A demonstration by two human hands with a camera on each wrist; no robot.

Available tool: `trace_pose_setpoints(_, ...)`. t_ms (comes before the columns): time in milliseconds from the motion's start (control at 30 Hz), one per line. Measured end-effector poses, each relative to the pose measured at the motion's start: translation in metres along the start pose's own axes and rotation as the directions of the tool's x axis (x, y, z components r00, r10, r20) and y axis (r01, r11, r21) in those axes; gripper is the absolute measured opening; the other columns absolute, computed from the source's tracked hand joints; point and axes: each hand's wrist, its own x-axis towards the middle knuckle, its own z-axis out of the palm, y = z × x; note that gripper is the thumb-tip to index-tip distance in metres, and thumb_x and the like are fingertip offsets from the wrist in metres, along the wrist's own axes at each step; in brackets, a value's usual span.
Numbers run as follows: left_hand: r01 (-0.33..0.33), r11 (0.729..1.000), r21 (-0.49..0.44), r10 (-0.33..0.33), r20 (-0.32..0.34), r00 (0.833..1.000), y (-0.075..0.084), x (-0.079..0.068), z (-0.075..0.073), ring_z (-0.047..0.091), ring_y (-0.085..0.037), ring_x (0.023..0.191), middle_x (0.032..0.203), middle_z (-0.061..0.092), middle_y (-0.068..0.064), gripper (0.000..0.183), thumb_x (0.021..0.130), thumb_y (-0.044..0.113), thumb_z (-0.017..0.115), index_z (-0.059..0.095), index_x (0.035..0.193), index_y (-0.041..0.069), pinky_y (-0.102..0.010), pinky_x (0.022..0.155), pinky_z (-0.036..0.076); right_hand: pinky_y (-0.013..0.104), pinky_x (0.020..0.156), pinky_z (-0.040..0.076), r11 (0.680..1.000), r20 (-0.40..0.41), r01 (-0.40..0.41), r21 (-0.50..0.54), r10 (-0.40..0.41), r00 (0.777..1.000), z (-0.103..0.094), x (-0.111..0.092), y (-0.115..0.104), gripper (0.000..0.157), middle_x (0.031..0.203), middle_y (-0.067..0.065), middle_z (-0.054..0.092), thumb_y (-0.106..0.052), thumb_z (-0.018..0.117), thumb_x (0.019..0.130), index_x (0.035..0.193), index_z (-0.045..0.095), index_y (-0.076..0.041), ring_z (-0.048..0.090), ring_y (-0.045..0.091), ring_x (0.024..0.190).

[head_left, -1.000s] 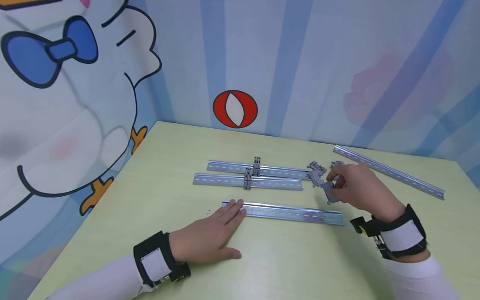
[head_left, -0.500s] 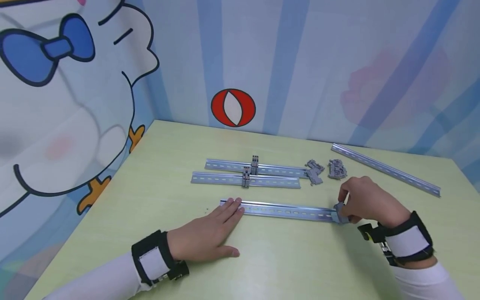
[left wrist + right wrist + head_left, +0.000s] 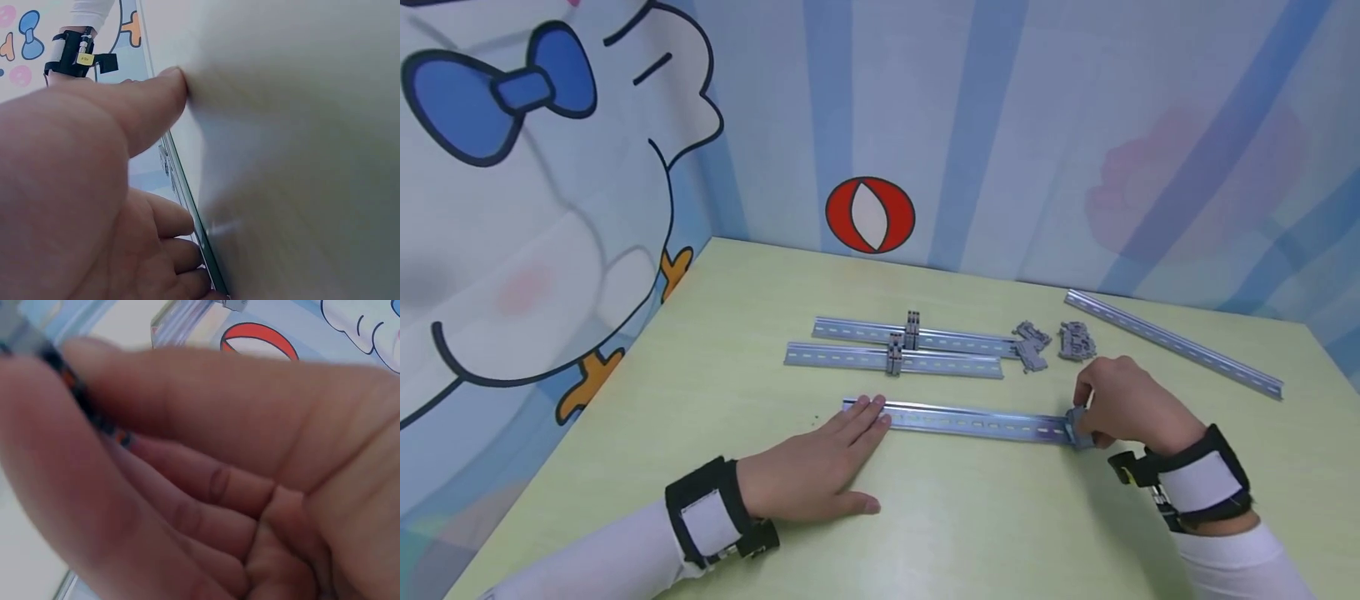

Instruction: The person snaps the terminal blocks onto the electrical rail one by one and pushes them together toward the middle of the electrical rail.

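A slotted metal DIN rail (image 3: pixel 977 421) lies nearest the person on the table. My left hand (image 3: pixel 812 471) lies flat, its straight fingertips resting on the rail's left end; the left wrist view shows its thumb (image 3: pixel 156 103) out to the side. At the rail's right end my right hand (image 3: pixel 1131 404) pinches a grey terminal block (image 3: pixel 1078 427) between thumb and fingers. In the right wrist view a dark edge of that terminal block (image 3: pixel 94 412) with orange spots shows between the fingers; most of the rest is hidden. The block overlaps the rail's end in the head view.
Behind lie two shorter-looking rails, a front one (image 3: pixel 835 356) and a back one (image 3: pixel 850 327), each carrying upright terminal blocks. Loose grey terminal blocks (image 3: pixel 1032 346) and another cluster (image 3: pixel 1077 341) lie right of them. A further rail (image 3: pixel 1172 342) slants near the back wall.
My right hand has brought the terminal block from the loose pile toward me to the near rail's right end, where it stays in the last half second. My left hand has not moved.
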Motion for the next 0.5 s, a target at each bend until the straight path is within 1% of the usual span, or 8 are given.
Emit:
trace_pose_setpoints(100,-0.004,1.000,-0.001,0.004,-0.002,1.000,-0.0004,-0.0006,0.0000,0.003,-0.027,0.153,0.167,0.002,-0.013,0.090,0.094,0.058,0.051,0.014,0.158,0.005,-0.043,0.123,0.020,0.027,0.051,0.053,1.000,-0.038,0.017,0.007,-0.016,0.999,0.0006,0.0015,0.0002,0.010,0.059,0.005,0.070,-0.001,0.072,0.076,0.085,0.071,0.003,0.065,0.011,0.047)
trace_pose_setpoints(233,-0.012,1.000,0.002,0.012,-0.002,1.000,-0.0017,-0.0006,0.0014,0.003,-0.027,0.153,0.167,0.002,-0.013,0.090,0.095,0.058,0.051,0.014,0.158,0.005,-0.043,0.122,0.021,0.026,0.050,0.052,0.999,-0.065,0.031,0.023,-0.030,0.997,0.0023,0.0047,0.0014,0.003,0.056,0.005,0.068,0.000,0.069,0.079,0.079,0.072,0.001,0.063,0.011,0.045)
trace_pose_setpoints(400,-0.005,1.000,-0.001,0.005,0.006,1.000,-0.0014,-0.0015,0.0014,0.002,-0.028,0.153,0.167,0.002,-0.014,0.089,0.095,0.057,0.050,0.015,0.157,0.005,-0.043,0.122,0.021,0.027,0.053,0.052,0.999,-0.079,0.031,0.018,-0.030,0.996,0.0021,0.0072,0.0018,0.005,0.056,0.005,0.068,-0.002,0.069,0.081,0.080,0.073,-0.001,0.062,0.012,0.044)
trace_pose_setpoints(500,-0.009,1.000,0.002,0.009,0.010,1.000,-0.0008,-0.0021,-0.0010,0.003,-0.028,0.153,0.167,0.002,-0.015,0.088,0.095,0.056,0.051,0.015,0.157,0.005,-0.042,0.122,0.021,0.028,0.052,0.051,1.000,-0.075,0.024,0.013,-0.023,0.997,0.0012,0.0079,0.0014,0.005,0.056,0.005,0.068,-0.003,0.070,0.081,0.081,0.073,0.000,0.062,0.012,0.044)
